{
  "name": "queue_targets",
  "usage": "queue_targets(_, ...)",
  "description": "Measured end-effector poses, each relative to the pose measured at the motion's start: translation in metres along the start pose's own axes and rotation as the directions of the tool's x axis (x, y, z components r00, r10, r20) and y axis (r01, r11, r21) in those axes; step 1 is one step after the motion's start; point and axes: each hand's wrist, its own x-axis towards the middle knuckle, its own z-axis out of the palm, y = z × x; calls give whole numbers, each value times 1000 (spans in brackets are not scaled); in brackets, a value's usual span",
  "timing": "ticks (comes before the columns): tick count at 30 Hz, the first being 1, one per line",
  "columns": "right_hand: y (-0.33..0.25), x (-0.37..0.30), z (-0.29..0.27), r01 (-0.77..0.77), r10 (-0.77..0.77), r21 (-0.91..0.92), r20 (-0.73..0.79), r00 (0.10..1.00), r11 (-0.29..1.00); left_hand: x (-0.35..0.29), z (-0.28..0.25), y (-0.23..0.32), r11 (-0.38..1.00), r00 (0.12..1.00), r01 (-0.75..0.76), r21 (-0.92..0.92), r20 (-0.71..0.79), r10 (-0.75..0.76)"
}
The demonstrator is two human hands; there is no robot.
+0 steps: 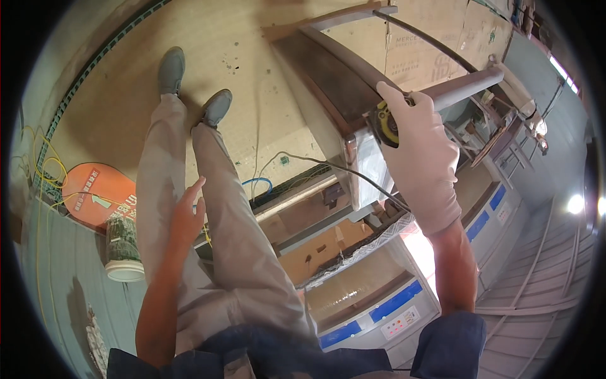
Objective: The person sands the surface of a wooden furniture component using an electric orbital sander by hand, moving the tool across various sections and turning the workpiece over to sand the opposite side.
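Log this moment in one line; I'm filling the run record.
right hand: gloved, grips yellow-black tool on metal frame | left hand: bare, open, at trouser leg

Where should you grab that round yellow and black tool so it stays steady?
Probably around its round body, coming from above, as the gloved right hand does now: the yellow and black tool is disc-shaped and rests on the metal beam, so fingers wrap its rim.

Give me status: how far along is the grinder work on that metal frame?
Done: can't tell; no finished cut or seam shows on the metal frame. In hand: the gloved right hand holds a yellow-and-black angle grinder against the frame's top edge, cable trailing down. The bare left hand rests open by the thigh. No sparks visible, so the pass looks not yet begun.
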Motion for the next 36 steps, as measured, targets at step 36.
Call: queue_targets(36,-2,-20,10,-144,202,561,-42,978,815,106,92,302,914,910,-223,-338,265,320)
